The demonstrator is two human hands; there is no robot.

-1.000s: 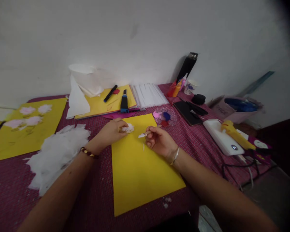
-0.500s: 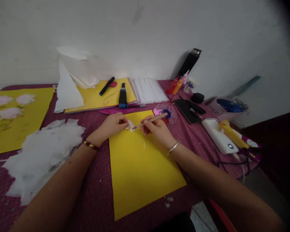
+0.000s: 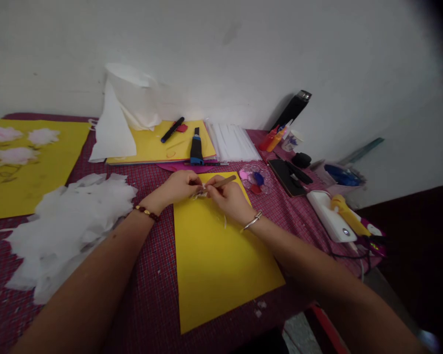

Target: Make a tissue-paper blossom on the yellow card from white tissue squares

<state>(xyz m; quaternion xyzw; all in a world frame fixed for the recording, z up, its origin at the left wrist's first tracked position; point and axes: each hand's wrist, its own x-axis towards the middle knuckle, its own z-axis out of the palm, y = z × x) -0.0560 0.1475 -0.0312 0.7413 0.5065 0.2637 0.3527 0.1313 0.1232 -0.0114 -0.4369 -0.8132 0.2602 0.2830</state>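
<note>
At the top of a yellow sheet of paper (image 3: 229,275), my left hand (image 3: 179,187) is closed, thumb and fingers pinching a small white paper flower (image 3: 200,195). My right hand (image 3: 231,199) grips a slim wooden stick (image 3: 226,181) like a pen, its lower end down at the flower. That tip is mostly hidden by the fingers. The two hands almost touch. Just right of them lies a clear palette (image 3: 268,186) with pink, blue and red paint.
A pile of white tissue paper (image 3: 70,231) lies on the left, near a yellow sheet with pale pink flowers (image 3: 18,155). Behind are a box cutter (image 3: 196,147), a marker (image 3: 173,130) and white sticks (image 3: 232,140). Paint bottles (image 3: 275,139), a phone (image 3: 286,177) and a glue gun (image 3: 349,216) stand right.
My right hand has moved left, up against the left hand, bringing the stick's tip into the white flower. The stick's bluish tip showed before. The whole view has shifted slightly.
</note>
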